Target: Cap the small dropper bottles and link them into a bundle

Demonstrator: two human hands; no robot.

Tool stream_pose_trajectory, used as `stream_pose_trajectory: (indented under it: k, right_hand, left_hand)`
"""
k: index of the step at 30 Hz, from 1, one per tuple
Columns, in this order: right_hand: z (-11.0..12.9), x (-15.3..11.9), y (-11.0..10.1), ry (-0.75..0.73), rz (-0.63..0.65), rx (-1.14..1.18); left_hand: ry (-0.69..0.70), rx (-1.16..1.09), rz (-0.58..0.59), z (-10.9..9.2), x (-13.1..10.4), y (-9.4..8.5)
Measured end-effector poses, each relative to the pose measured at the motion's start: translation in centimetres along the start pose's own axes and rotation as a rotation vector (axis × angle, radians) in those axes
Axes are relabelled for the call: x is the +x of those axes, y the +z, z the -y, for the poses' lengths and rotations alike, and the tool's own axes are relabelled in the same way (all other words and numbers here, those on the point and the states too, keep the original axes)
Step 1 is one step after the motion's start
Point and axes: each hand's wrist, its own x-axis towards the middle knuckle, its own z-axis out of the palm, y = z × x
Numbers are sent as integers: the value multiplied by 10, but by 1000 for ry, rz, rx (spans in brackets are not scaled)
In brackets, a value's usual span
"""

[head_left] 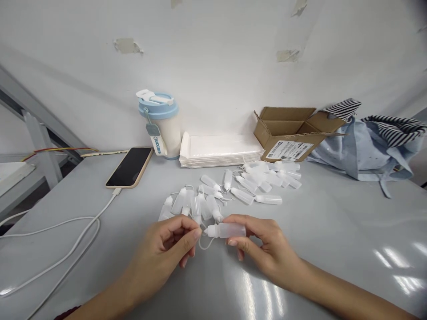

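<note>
Between my thumb and fingers, my right hand [260,240] grips a small translucent plastic bottle [231,230] lying sideways, its white nozzle pointing left. My left hand [176,242] is pinched at the nozzle tip, where a thin looped strap hangs; what the fingertips hold is too small to make out. Just beyond my hands lies a group of similar bottles [178,201], some with strapped caps. More of them form a pile [263,174] farther back on the grey table [320,222].
A phone [130,167] with a white cable [95,218] lies at the left. Along the wall stand a blue-lidded cup [170,133], a stack of white packets [222,151], an open cardboard box [290,138] and a light blue fabric bag [360,151].
</note>
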Motion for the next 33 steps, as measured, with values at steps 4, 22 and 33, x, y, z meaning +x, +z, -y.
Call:
stream_pose_trajectory:
  k: [4, 22, 33]
  right_hand:
    - [-1, 0, 0, -4, 2, -25]
    - [2, 4, -12, -138, -115, -221]
    - [-1, 2, -1, -88, -25, -130]
  left_hand:
    - [3, 15, 1, -2, 0, 0]
    - [-19, 6, -19, -3, 3, -3]
    - [-3, -15, 18, 0, 0, 1]
